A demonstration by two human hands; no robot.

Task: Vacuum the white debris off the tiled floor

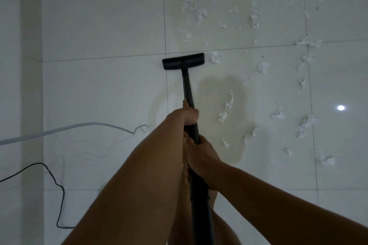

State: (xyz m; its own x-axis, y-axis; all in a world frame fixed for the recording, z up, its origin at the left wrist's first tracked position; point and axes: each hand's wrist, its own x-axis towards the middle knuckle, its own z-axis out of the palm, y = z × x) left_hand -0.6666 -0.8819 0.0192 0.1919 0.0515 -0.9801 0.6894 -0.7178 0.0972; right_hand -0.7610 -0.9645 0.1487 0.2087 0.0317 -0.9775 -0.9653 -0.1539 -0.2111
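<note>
Black wand, one; hands, two

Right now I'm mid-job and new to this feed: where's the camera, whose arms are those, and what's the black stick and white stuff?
No robot here: one camera, worn on a person's head, looks down at their bare arms. The left hand grips the black vacuum wand farther along; the right hand grips it nearer the body. The wand ends in a flat floor head on the tiled floor. White debris lies scattered mostly right of that head and beyond it. At left, a black cable and a pale cord trail on the tiles.
</note>
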